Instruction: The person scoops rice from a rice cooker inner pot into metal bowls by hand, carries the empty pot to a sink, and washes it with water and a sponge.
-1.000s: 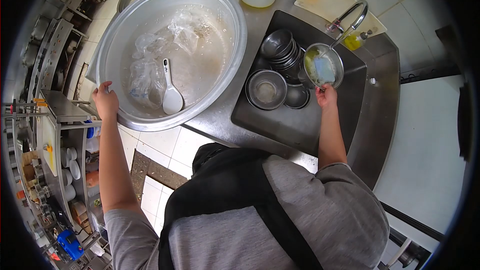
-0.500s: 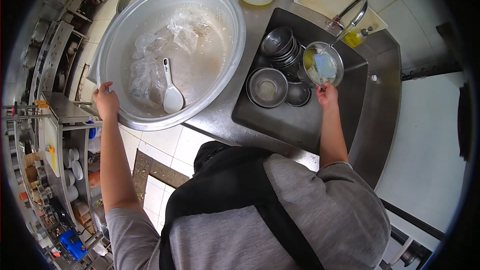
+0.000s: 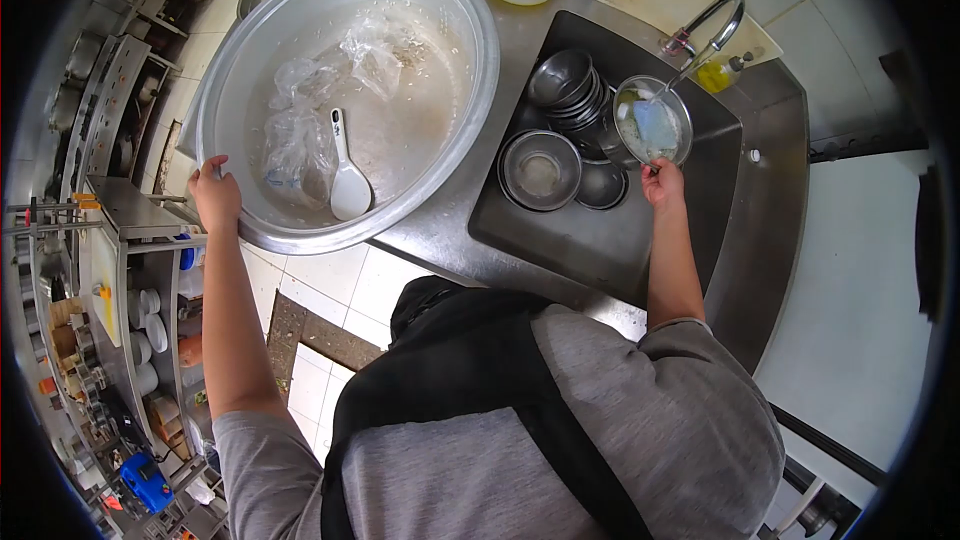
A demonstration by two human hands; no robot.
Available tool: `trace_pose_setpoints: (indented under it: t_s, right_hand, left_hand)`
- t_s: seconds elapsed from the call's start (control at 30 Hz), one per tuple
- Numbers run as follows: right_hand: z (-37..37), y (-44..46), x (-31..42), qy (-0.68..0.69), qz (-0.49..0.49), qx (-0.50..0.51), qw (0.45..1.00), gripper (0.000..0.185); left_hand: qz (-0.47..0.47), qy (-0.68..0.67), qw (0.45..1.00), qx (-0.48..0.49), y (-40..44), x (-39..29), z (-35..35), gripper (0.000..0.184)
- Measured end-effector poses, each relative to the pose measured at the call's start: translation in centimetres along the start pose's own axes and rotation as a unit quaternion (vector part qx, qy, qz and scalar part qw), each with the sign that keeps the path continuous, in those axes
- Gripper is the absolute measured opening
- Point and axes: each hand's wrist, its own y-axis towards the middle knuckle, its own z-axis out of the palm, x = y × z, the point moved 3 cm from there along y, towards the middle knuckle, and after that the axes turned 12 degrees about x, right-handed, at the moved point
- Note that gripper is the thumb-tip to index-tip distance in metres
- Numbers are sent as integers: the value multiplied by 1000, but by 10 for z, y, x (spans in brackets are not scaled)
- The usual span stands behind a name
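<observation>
Steel bowl (image 3: 682, 144) — round, shiny — in right fingers (image 3: 663, 183).

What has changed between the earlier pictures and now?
Inside the held bowl, the left side looks less yellow. Nothing else clearly moved beyond a slight view shift; nothing was grasped or released. The right hand keeps the bowl by the tap; the left hand stays at the large basin.

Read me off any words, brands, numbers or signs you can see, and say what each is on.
No text can be read here.
Plastic bag in the big basin: blue marks, too blurred to read.
White paddle: dark marks on the handle, too small to read.
</observation>
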Motion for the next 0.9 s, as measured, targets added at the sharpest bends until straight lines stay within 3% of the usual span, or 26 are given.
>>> trace_pose_setpoints:
  t_s: [0.53, 0.9]
  right_hand:
    - [52, 20, 19, -21, -5, 44, 999, 16]
    - [45, 25, 18, -9, 2, 39, 999, 14]
  left_hand:
    - [-21, -9, 1000, -5, -8, -11, -5, 31]
    - [-18, -9, 1000, -8, -10, -10, -4, 31]
